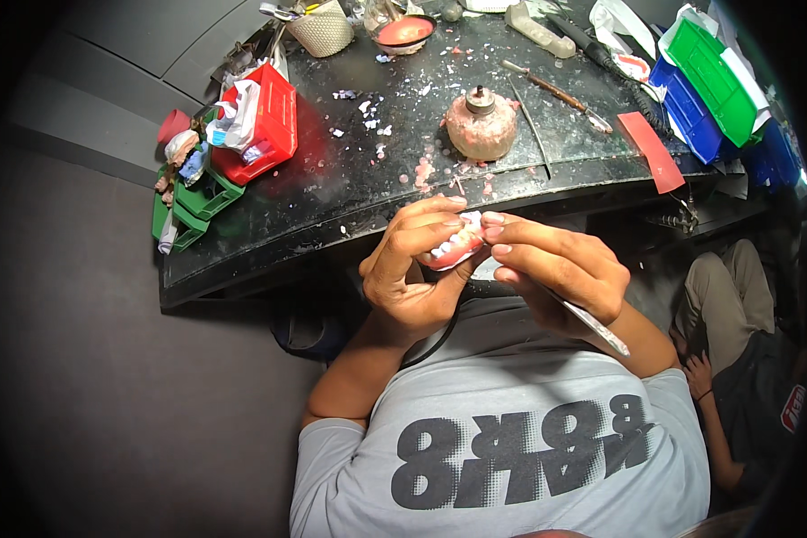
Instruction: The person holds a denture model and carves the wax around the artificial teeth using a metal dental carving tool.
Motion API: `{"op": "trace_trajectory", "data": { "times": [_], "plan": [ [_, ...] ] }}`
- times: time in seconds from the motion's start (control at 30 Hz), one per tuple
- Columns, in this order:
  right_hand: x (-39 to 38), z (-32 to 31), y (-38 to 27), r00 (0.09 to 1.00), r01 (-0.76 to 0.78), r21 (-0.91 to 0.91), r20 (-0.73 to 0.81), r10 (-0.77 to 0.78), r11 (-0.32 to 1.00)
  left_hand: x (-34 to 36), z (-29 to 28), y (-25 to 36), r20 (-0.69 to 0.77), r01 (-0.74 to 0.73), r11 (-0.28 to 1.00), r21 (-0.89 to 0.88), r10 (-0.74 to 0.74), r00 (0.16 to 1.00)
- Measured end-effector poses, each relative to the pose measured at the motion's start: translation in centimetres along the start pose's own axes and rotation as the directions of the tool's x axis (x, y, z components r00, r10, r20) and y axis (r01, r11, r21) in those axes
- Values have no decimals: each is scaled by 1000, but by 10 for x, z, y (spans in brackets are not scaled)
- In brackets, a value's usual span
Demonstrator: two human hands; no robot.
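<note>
Just over the bench's front edge, my left hand (408,264) grips a denture (457,254) with a pink wax base and white teeth. Its fingers curl over the far side and the thumb presses from below. My right hand (569,269) is closed around a slim metal carving tool (601,329), whose handle sticks out toward the lower right. The tool's working end is hidden behind the fingers. The right fingertips meet the teeth at the denture's right end.
A wax-spattered spirit burner (481,130) stands on the black bench (350,179), with a wooden-handled wax knife (560,91), a thin metal instrument (531,125) and a pink wax sheet (651,152) nearby. Bins, red (282,117) and green (710,76), flank it. Another person (722,359) sits at right.
</note>
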State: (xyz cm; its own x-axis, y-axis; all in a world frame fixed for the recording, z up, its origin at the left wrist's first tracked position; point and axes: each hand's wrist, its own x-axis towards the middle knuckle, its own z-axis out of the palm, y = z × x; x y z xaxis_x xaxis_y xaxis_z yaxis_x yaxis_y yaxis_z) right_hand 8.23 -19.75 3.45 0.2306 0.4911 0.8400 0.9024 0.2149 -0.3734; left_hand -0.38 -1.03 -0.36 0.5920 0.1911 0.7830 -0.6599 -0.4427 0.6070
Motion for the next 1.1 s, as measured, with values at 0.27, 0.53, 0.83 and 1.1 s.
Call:
{"op": "trace_trajectory", "data": {
  "times": [0.27,0.53,0.83,1.1],
  "plan": [
    [5,5,-1,998,38,-66,-38,-41,997,0,-2,-1,8,-67,995,80,66,998],
    [2,1,-2,1000,-3,-43,-1,3,999,1,-4,7,78,83,996,-9,-82,994],
    [4,-2,-3,999,-50,-2,2,50,999,2,-2,13,25,172,978,-115,-170,985],
    [5,-3,-3,997,-78,0,8,78,997,-1,-4,13,40,296,932,-210,-294,955]
  ]
}}
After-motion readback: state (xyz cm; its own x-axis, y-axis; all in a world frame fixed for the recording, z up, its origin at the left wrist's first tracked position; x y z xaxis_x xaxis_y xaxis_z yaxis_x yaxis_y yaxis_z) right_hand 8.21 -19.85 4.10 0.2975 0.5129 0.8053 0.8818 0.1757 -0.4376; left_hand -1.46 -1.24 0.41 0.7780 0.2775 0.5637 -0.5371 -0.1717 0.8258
